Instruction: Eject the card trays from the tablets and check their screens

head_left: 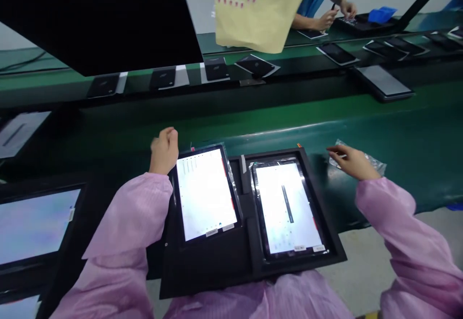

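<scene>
My left hand (164,151) is raised beside the upper left corner of a lit tablet (204,193), its fingers curled closed. Whatever it might hold is hidden from me. This tablet lies slightly askew in the left part of a black tray (210,266), with white labels along its lower edge. A second lit tablet (287,208), in clear film, rests in the tray's right recess, a dark bar on its screen. To the right, my right hand (354,162) hovers with fingers loosely apart at a crumpled clear plastic bag (376,164); nothing shows in its grasp.
More lit tablets (36,227) sit in a black tray at left. A dark screen (108,15) and a yellow sheet (256,15) hang overhead. Several dark devices (217,68) on white sheets line the belt beyond. Across it, a co-worker's hands (327,20) handle small parts.
</scene>
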Demonstrator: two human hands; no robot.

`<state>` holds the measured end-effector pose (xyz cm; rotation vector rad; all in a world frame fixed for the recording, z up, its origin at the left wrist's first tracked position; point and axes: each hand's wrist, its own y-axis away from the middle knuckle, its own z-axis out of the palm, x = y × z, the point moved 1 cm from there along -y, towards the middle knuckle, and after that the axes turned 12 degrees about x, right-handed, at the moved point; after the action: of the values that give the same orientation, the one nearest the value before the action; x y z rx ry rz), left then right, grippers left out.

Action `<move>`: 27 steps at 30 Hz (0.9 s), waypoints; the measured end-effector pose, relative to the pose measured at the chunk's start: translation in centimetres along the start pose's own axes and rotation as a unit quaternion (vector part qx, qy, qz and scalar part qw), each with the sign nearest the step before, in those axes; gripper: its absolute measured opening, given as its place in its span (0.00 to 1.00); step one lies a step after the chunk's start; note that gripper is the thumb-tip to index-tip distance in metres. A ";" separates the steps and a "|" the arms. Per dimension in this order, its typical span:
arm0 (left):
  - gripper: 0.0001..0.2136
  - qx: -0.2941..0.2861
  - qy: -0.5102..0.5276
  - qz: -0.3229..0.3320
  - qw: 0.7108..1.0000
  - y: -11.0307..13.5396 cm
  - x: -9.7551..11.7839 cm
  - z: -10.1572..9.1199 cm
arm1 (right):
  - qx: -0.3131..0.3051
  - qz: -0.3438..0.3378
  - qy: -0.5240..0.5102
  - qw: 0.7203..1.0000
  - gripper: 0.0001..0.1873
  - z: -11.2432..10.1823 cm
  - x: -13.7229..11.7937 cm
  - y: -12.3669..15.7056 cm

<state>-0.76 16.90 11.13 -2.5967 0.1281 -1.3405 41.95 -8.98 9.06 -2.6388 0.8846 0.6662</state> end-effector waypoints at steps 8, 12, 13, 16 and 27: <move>0.16 -0.269 -0.180 0.457 0.828 10.4 7.0 9.6 | -0.070 -0.107 -0.002 0.992 0.13 5.5 -0.9 -5.2; 0.15 -0.283 -0.206 0.456 0.818 11.7 6.4 12.0 | -0.111 -0.088 0.026 0.990 0.07 7.5 -1.8 -7.8; 0.14 -0.282 -0.209 0.453 0.820 11.8 6.2 12.1 | -0.120 -0.079 0.031 0.989 0.04 7.9 -2.0 -8.2; 0.13 -0.281 -0.211 0.439 0.827 11.7 6.0 11.9 | -0.145 -0.051 0.030 0.988 0.05 7.9 -2.5 -8.8; 0.11 -0.329 -0.125 0.318 0.880 10.4 7.6 12.4 | 0.063 -0.010 -0.237 0.969 0.07 -1.5 -3.3 7.4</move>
<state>14.01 7.32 7.80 -2.7682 1.4726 -0.7817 35.56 -13.63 11.17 -2.2247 0.7270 1.1305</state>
